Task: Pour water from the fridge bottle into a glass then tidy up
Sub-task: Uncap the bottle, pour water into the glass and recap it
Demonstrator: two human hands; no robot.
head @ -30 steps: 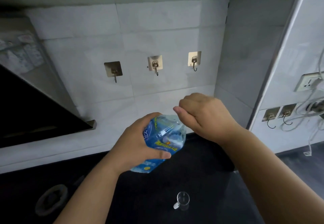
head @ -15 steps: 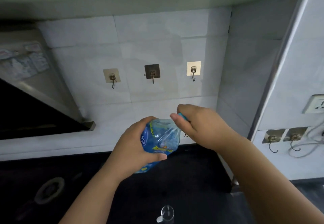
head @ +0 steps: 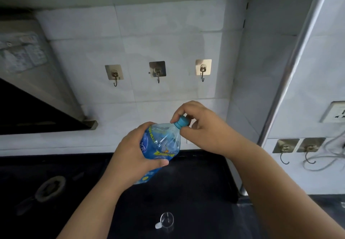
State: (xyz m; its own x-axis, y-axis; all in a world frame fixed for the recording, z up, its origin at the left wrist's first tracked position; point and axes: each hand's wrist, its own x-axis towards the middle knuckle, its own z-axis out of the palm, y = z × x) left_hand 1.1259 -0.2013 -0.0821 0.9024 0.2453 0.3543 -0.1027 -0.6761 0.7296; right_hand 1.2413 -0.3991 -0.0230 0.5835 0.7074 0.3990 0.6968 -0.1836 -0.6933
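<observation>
Right hand point(head: 202, 126) pinches cap point(head: 182, 122), apparently.

Single head-worn wide-angle view — looks forward and down from above both forearms, near the dark counter point(head: 196, 192), facing the tiled wall point(head: 168, 38); straight edges bow toward the frame sides — no second view.

Both forearms are bare from the bottom edge of the frame to the wrists, with no sleeve showing. The left hand point(head: 134, 156) and right hand point(head: 203, 128) wear no glove, ring, watch or band, as far as the dim light lets one judge. Fingernails look short and unpainted.
</observation>
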